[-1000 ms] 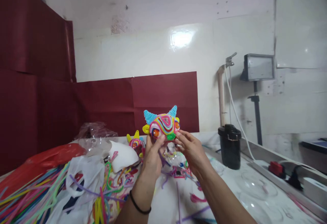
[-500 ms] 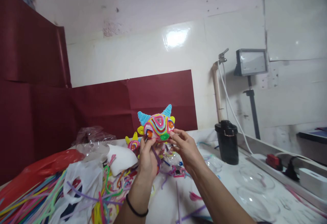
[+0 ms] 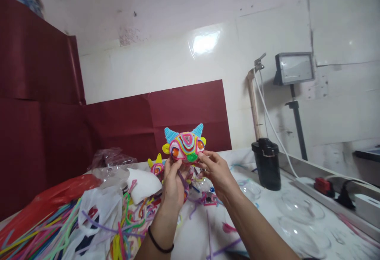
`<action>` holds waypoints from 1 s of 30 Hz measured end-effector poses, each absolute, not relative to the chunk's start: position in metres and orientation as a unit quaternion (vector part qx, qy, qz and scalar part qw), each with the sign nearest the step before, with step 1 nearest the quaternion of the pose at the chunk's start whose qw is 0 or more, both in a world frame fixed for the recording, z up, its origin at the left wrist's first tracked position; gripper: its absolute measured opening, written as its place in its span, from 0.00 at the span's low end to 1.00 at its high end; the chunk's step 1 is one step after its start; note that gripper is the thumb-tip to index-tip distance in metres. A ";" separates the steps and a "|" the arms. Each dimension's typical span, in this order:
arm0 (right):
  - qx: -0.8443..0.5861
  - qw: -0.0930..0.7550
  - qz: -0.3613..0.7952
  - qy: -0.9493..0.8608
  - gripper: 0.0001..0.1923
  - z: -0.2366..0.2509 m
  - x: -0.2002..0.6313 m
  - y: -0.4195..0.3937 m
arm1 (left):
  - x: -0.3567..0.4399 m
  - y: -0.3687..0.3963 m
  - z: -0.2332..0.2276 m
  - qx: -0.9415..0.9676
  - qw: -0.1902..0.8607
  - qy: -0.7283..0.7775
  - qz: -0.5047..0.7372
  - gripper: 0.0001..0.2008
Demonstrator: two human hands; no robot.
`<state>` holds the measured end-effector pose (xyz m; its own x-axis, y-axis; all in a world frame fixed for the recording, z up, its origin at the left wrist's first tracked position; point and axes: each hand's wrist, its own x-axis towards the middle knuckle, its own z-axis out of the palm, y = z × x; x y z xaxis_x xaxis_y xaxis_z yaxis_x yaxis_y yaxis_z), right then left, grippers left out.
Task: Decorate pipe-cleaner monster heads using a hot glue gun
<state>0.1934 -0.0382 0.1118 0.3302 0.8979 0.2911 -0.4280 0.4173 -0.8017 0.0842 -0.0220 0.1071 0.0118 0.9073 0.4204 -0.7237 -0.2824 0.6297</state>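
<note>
A colourful animal head made of pipe cleaners (image 3: 186, 146) is held up over the table, facing me. It has blue horns, yellow ears, orange shiny eyes and a green nose. My left hand (image 3: 173, 181) grips its lower left side, with a purple strip hanging by the palm. My right hand (image 3: 214, 171) pinches its lower right side, fingertips near the cheek. Behind my left hand, partly hidden, sits a smaller figure (image 3: 156, 166) with yellow horns. What lies directly under the head is mostly covered by my hands.
Loose pipe cleaners (image 3: 38, 228), a white plastic bag (image 3: 101, 206) and a red bag (image 3: 59, 192) crowd the left. On the right are clear plastic domes (image 3: 299, 208), a black cup (image 3: 266, 167), a power strip (image 3: 311, 190) and a lamp on a stand (image 3: 294, 69).
The animal head has shifted slightly right and turned a little more level, with both hands still on it. The camera view has moved slightly.
</note>
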 end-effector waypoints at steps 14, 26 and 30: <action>-0.330 0.753 0.429 -0.375 0.23 0.105 0.195 -0.032 | 0.085 -0.019 0.104 0.422 0.599 0.098 0.673 0.13; -0.333 0.745 0.442 -0.373 0.21 0.095 0.197 -0.020 | 0.082 -0.005 0.097 0.421 0.588 0.124 0.679 0.16; -0.320 0.728 0.463 -0.392 0.21 0.095 0.196 -0.024 | 0.083 0.000 0.093 0.422 0.586 0.130 0.679 0.16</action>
